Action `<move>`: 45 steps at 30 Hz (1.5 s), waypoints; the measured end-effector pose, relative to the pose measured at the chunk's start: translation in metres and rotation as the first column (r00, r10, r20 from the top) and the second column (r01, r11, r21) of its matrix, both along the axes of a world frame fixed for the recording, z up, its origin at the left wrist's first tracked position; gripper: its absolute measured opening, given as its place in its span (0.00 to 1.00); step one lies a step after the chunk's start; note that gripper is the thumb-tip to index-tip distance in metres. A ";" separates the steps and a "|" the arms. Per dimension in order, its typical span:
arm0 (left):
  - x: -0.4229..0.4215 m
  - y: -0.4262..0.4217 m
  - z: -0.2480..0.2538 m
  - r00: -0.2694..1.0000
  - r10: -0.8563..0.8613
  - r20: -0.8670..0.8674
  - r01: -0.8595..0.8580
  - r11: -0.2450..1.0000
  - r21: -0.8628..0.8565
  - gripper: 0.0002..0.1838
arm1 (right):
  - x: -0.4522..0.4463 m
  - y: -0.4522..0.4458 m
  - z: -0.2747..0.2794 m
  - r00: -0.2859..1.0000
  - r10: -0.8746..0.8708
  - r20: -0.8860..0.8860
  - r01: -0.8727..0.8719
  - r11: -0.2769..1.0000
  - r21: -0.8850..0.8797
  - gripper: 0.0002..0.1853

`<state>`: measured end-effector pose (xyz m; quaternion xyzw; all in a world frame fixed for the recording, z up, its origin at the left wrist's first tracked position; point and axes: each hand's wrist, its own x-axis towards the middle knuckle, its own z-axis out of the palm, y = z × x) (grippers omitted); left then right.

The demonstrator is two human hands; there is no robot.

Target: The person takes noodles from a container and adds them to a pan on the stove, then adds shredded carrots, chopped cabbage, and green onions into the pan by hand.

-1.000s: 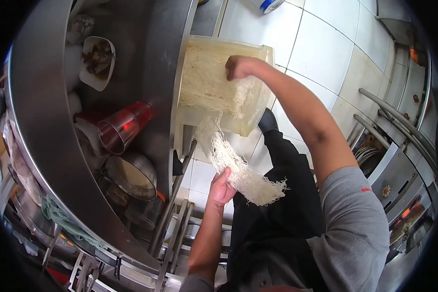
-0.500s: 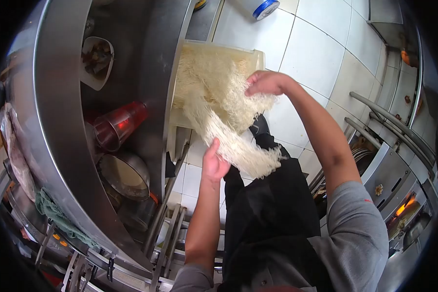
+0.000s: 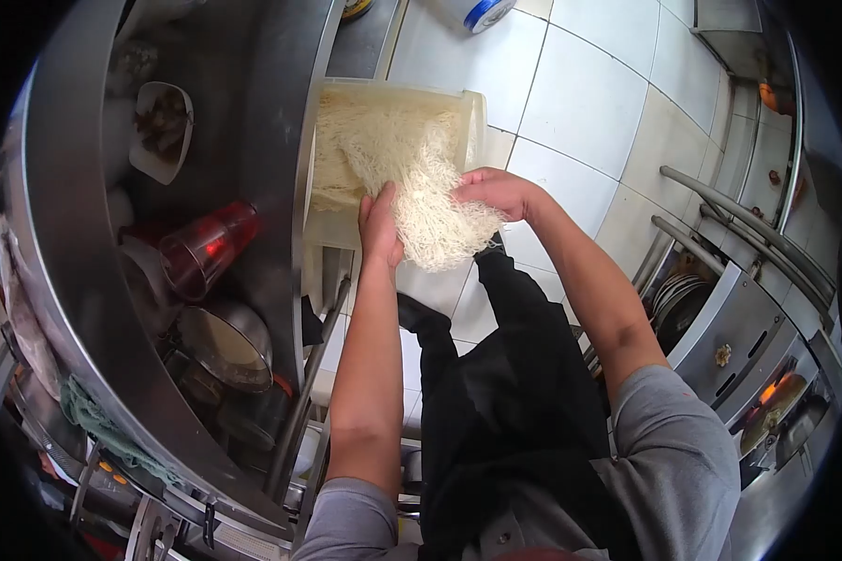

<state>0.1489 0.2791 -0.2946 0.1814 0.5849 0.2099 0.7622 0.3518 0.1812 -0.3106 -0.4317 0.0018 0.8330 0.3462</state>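
A bundle of thin pale noodles (image 3: 437, 210) hangs between my two hands, over the near edge of a cream plastic bin (image 3: 473, 131). More dry noodles (image 3: 346, 122) lie inside the bin. My left hand (image 3: 380, 227) grips the bundle from its left side, fingers curled and partly hidden behind the strands. On the right side, my right hand (image 3: 498, 192) is closed on the same bundle, its fingertips sunk among the strands. The loose lower ends droop above the floor, near my shoe.
To the left, a steel counter (image 3: 276, 122) has a shelf with a white dish (image 3: 163, 131), a red plastic cup (image 3: 210, 248) and a metal pot (image 3: 225, 346). A white container with a blue rim (image 3: 486, 14) stands on the tiles. Cooking equipment with a flame (image 3: 769, 393) and rails is at right.
The noodles were stretched in two separate hanging parts; now they are gathered into one bundle. My left hand has moved up toward the bin, and my hands are closer together.
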 end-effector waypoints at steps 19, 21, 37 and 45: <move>-0.014 -0.040 0.103 0.934 0.108 0.342 -0.062 0.988 -0.141 0.25 | 0.006 -0.028 0.159 0.954 0.125 0.271 -0.189 0.955 0.226 0.23; -0.015 -0.048 0.134 0.952 0.044 0.303 -0.020 0.997 -0.081 0.25 | -0.001 -0.044 0.177 0.949 0.109 0.296 -0.181 0.957 0.228 0.23; 0.004 -0.088 0.377 0.663 -0.417 0.621 0.487 0.871 0.065 0.28 | -0.091 -0.233 0.415 0.675 -0.721 -0.153 0.714 0.588 0.380 0.33; 0.054 -0.184 0.477 0.442 -0.638 0.631 0.633 0.720 0.286 0.26 | -0.173 -0.296 0.515 0.317 -0.948 -0.001 0.792 0.264 0.550 0.35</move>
